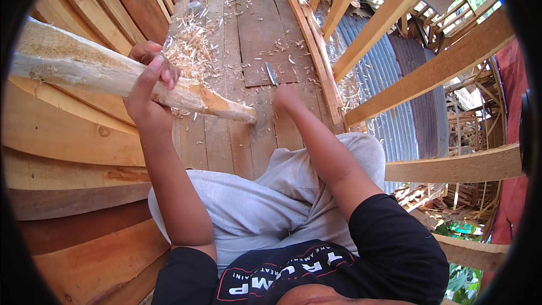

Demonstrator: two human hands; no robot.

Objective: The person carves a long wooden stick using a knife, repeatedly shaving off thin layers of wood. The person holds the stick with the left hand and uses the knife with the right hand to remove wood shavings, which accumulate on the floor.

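Head cam | my L hand [151, 82] grasping pole [79, 59], slanted over floorbds [217, 144] | R hand [287, 99] clenched on knife [271, 73], fingertips hidden | poss. risk: 1-hand grip lets pole roll, blade nicks L fingers

The pole [84, 63] was left of the knife [271, 73]; beyond the pole, shavings [195, 48] lay on the floor [261, 20], between planks [73, 127] on the left and posts [385, 22] on the right.

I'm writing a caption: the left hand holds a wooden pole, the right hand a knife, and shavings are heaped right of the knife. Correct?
Not quite: the head view shows the heaped shavings left of the knife. The left hand holds the pole, the right hand the knife.
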